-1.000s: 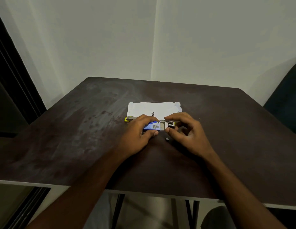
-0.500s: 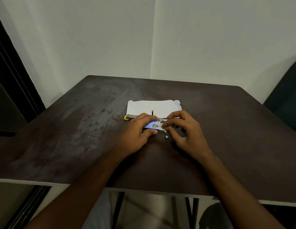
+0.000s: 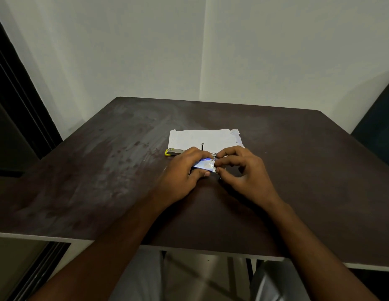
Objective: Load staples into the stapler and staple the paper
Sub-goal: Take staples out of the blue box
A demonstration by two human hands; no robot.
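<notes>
Fingers [image 3: 229,151] of left hand [image 3: 181,175] and right hand [image 3: 248,175] pinch glossy blue box [image 3: 205,165].

One view only, worn on the person's head: it looks forward and down over the dark surface [image 3: 297,181] toward the wall corner [image 3: 203,61] behind it. It sits close above the surface's near edge (a wide-angle lens), so the forearms [image 3: 124,235] enter from below, and the left hand [image 3: 180,172] and right hand [image 3: 243,170] meet near the surface's middle.
</notes>
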